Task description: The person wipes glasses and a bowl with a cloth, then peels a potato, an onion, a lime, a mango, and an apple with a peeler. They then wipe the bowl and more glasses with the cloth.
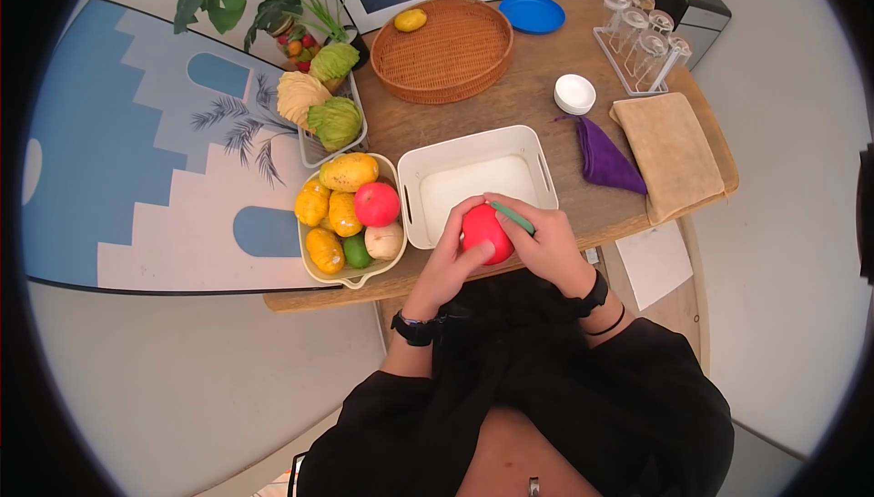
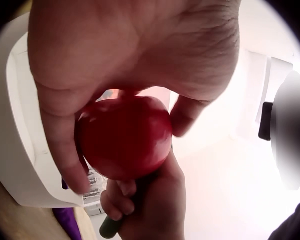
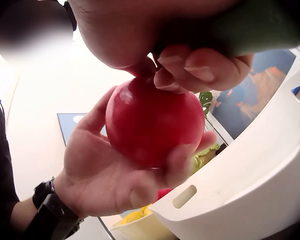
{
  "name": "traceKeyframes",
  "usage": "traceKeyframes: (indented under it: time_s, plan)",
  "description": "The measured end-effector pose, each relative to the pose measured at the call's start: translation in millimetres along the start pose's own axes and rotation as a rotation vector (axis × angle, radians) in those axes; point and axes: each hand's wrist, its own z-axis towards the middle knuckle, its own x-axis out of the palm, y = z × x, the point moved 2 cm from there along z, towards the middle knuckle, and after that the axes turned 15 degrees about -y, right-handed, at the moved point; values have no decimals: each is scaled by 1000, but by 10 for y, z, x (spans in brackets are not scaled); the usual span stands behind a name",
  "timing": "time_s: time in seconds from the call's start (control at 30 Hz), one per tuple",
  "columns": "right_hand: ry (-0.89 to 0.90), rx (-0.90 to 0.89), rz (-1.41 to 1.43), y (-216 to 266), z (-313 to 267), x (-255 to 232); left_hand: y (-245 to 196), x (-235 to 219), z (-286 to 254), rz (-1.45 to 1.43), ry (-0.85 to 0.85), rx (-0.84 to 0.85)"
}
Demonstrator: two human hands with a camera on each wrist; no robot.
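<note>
A round red fruit [image 1: 488, 235] is held over the near edge of the white bin [image 1: 432, 240]. The left hand [image 1: 448, 265] grips it, fingers and thumb curled around its sides, as the left wrist view also shows on the red fruit [image 2: 127, 137]. The right hand [image 1: 546, 247] is curled round a green handle [image 1: 513, 217], its fingertips touching the fruit. In the right wrist view the green handle [image 3: 260, 27] lies in the fist above the fruit [image 3: 152, 122]; any blade is hidden.
Left of the bin stands a yellow basket [image 1: 398, 265] of fruit and vegetables. Behind are a wicker tray [image 1: 443, 51], a blue plate [image 1: 533, 14] and a white bowl [image 1: 574, 95]. A purple cloth [image 1: 608, 158], tan towel [image 1: 669, 151] and glasses [image 1: 649, 49] lie right.
</note>
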Motion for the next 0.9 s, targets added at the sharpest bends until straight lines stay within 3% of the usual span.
traceKeyframes:
  time_s: [0.07, 0.1, 0.17, 0.23, 0.3, 0.33, 0.4, 0.53, 0.6, 0.63, 0.7, 0.83, 0.9]
  plan:
    - [11, 54, 18, -9, 4, 0, 7, 0, 33, 219, 48, 583]
    - [5, 38, 19, -1, 2, 10, 45, -6, 62, 219, 49, 582]
    - [0, 21, 20, 9, -3, 45, 119, -36, 141, 106, -92, 390]
    - [-58, -147, 3, 33, -20, 79, 96, -36, 161, 93, -142, 311]
    - [-48, -102, 23, -3, -22, 74, -58, 45, 44, 205, -129, 142]
    - [-40, -55, 43, -22, -23, 66, -39, 37, 37, 204, -129, 143]
    - [-23, 6, 53, -43, 5, 36, -31, 44, -14, 304, 19, 636]
    - [-8, 69, 65, 42, 17, 49, 123, 1, 126, 108, -10, 717]
    - [-15, -1, 19, 64, -3, 67, 191, -13, 197, 21, -202, 350]
    - [-22, -70, -29, 77, -13, 69, 166, -12, 181, 19, -204, 350]
    - [-22, -80, -47, 9, -23, 74, -15, 90, 76, 32, -194, 27]
    - [-29, -36, -34, -45, -21, 49, -32, 48, 31, 156, -141, 32]
    - [-39, 26, 7, -61, 4, 48, 26, -17, 74, 295, -17, 577]
